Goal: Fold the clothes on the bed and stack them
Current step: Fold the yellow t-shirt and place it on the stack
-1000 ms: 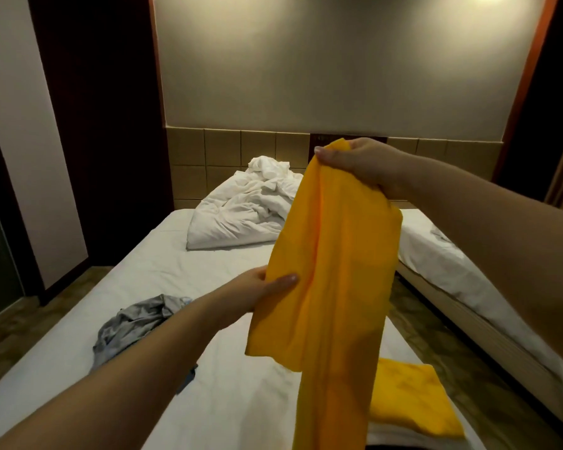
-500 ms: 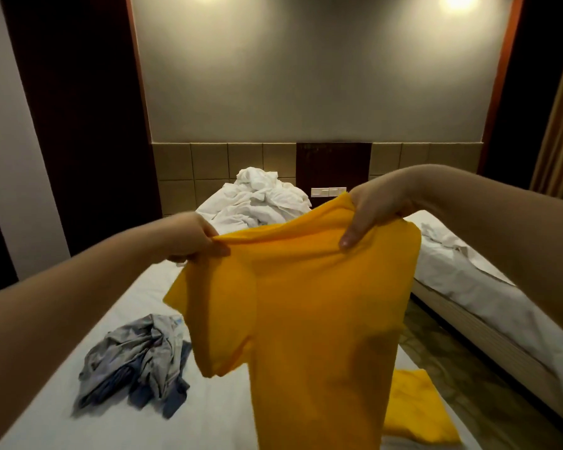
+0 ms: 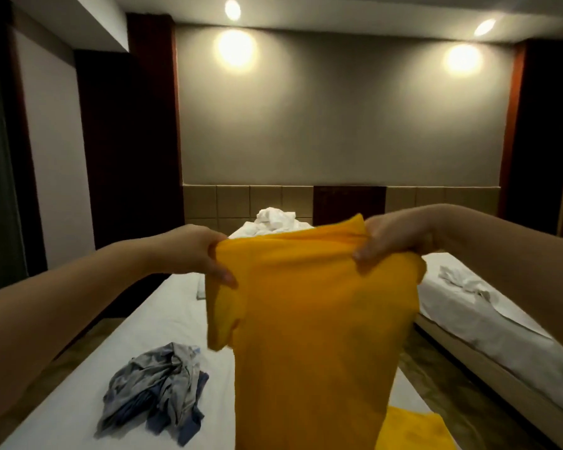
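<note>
1. Yellow shirt [image 3: 312, 319] hangs in the air above the bed [image 3: 163, 319], spread out by its shoulders and not yet folded.
2. Left hand [image 3: 195, 251] pinches one shoulder and right hand [image 3: 390, 241] pinches the other, fingers curled into the cloth.
3. Done, it seems: a folded yellow garment [image 3: 410, 430] lies at the bed's near corner, likely the start of the stack.
4. Left to do: fold this shirt, then the crumpled grey and blue heap [image 3: 156, 388] on the sheet.

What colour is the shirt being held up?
Plain yellow-orange shirt, seen in the head view.
</note>
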Motion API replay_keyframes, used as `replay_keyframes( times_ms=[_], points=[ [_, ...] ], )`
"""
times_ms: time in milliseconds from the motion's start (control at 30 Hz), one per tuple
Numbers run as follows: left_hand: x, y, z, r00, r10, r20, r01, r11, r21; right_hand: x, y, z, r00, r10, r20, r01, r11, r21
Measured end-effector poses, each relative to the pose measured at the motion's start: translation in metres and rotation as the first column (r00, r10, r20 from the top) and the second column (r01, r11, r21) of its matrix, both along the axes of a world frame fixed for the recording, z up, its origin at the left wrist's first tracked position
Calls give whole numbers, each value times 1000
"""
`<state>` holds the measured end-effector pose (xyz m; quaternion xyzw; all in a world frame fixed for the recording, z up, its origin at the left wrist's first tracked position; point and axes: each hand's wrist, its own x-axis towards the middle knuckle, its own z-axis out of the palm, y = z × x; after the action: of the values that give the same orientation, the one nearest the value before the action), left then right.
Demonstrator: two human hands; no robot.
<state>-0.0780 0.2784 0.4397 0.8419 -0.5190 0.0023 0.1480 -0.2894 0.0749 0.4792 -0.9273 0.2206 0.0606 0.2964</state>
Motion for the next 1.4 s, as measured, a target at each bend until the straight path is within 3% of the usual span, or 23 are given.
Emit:
replay_keyframes(
  times_ms=[67,133,400,567,633,700,767,833,967,1067,1167,1267,1400],
  points=[
    [-7,11,-1,997,10,81,-19,994,112,0,14,-8,988,-2,-156,-15,994,-107],
    [-12,20,3,999,18,49,-24,990,142,1,21,-10,980,6,-200,-38,987,-157],
    [12,47,21,966,-99,-241,139,978,154,17,2,15,974,179,-141,-171,983,64],
    [54,23,0,936,-47,-348,142,957,252,65,-27,-7,983,99,-153,-87,993,82],
    [80,-1,-27,947,26,-321,69,957,281,99,-46,-33,992,11,-127,-6,999,33],
    [105,-31,-61,969,73,-237,-7,964,266,140,-69,-64,993,-42,-112,28,991,-128],
    [132,-62,-88,990,100,-103,-86,987,139,180,-94,-89,997,-65,-44,42,914,-403],
    [167,-96,-94,990,137,-40,-141,985,-105,218,-121,-96,990,-30,134,104,806,-583],
    [223,-155,-31,990,135,41,-100,878,-469,263,-167,-43,821,69,567,381,673,-633],
    [241,-174,22,923,227,311,-30,848,-529,273,-180,5,681,161,715,487,630,-605],
    [244,-166,40,890,255,379,17,810,-586,265,-170,27,620,137,773,575,591,-566],
    [230,-148,38,894,227,386,45,812,-582,248,-159,33,646,165,745,577,534,-618],
    [208,-122,41,914,213,346,8,843,-538,223,-149,38,714,188,675,459,603,-653]
  ],
)
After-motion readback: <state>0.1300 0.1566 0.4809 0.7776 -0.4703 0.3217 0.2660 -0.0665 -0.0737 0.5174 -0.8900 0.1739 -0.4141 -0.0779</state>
